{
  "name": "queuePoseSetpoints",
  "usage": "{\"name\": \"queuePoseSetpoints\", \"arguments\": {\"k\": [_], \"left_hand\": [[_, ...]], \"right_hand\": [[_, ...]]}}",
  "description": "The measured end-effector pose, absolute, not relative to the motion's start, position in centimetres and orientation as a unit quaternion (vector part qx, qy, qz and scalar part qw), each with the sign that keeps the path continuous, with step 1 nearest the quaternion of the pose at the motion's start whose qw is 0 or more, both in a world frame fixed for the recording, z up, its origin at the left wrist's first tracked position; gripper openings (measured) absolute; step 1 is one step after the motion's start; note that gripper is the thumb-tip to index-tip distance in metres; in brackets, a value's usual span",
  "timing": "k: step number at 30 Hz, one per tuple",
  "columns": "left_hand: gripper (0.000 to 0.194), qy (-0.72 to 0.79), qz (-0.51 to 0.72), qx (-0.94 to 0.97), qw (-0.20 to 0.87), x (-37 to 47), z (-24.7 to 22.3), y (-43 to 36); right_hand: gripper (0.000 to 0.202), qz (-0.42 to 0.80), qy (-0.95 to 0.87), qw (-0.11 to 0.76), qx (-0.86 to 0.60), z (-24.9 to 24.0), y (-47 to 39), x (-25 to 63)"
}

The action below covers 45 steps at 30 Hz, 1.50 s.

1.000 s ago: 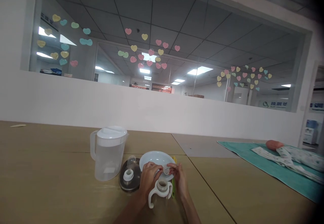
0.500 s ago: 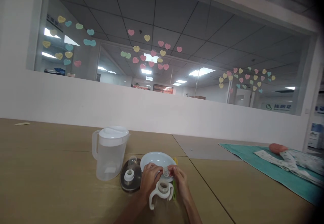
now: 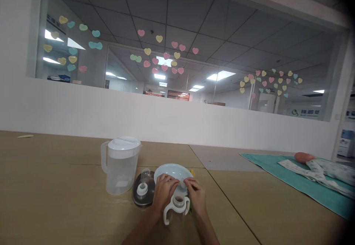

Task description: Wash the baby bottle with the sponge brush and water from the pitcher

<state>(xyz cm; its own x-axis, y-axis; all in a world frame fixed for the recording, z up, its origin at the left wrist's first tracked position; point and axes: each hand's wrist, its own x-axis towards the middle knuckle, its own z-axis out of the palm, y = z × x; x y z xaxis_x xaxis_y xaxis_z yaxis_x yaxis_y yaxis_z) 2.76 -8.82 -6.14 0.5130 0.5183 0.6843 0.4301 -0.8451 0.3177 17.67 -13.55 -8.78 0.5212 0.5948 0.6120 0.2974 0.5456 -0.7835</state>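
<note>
My left hand (image 3: 164, 192) and my right hand (image 3: 197, 193) meet over the near side of a white bowl (image 3: 172, 169). Between their fingertips they pinch a small translucent round piece (image 3: 182, 183), too blurred to name exactly. Just below, between my forearms, stands a clear baby bottle (image 3: 179, 200) without a lid, its neck ringed by a white two-handled holder (image 3: 167, 212). Left of my left hand, a dark oval tray (image 3: 141, 201) carries a white bottle collar with a nipple (image 3: 142, 189) and a clear cap (image 3: 145, 174).
A translucent lidded pitcher (image 3: 122, 171) stands left of the tray. Something yellow-green (image 3: 192, 172) shows behind my right hand. On the right lie a teal cloth (image 3: 263, 163), a patterned white cloth (image 3: 332, 171) and a pinkish rounded object (image 3: 303, 157). A wall with a window rises behind the table.
The small translucent piece has turned between my fingertips and looks narrower now. Both hands stay in nearly the same place; the view has shifted slightly.
</note>
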Motion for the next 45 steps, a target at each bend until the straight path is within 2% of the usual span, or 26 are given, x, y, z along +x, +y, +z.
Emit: {"name": "queuePoseSetpoints", "arguments": {"k": [6, 11, 17, 23, 30, 35, 40, 45], "left_hand": [[0.022, 0.301, 0.418, 0.857, 0.0, 2.4, -5.7, -8.7], [0.021, 0.285, 0.413, 0.864, -0.039, 2.3, -5.5, -8.8], [0.021, 0.272, 0.388, 0.87, -0.132, 2.7, -5.7, -8.8], [0.02, 0.25, 0.391, 0.868, -0.174, 3.0, -6.8, -8.3], [0.024, 0.227, 0.399, 0.867, -0.193, 3.0, -7.2, -8.0], [0.025, 0.219, 0.408, 0.866, -0.187, 2.7, -7.1, -7.8], [0.025, 0.307, 0.426, 0.837, -0.155, 0.5, -5.8, -7.4], [0.028, 0.333, 0.421, 0.836, -0.116, -0.9, -5.3, -6.9]], "right_hand": [[0.053, 0.048, -0.348, 0.794, -0.495, -8.7, -13.9, 18.7], [0.062, -0.016, -0.275, 0.792, -0.545, -8.5, -14.5, 19.2], [0.057, -0.071, -0.182, 0.781, -0.593, -8.6, -15.0, 19.7], [0.049, -0.083, -0.111, 0.79, -0.598, -10.2, -14.4, 21.1], [0.042, -0.029, -0.067, 0.813, -0.578, -11.4, -13.6, 21.8], [0.036, -0.046, -0.028, 0.814, -0.578, -11.8, -13.8, 22.3], [0.035, -0.073, 0.034, 0.826, -0.557, -11.9, -14.3, 23.3], [0.039, -0.065, -0.031, 0.846, -0.529, -10.7, -14.5, 22.1]]}}
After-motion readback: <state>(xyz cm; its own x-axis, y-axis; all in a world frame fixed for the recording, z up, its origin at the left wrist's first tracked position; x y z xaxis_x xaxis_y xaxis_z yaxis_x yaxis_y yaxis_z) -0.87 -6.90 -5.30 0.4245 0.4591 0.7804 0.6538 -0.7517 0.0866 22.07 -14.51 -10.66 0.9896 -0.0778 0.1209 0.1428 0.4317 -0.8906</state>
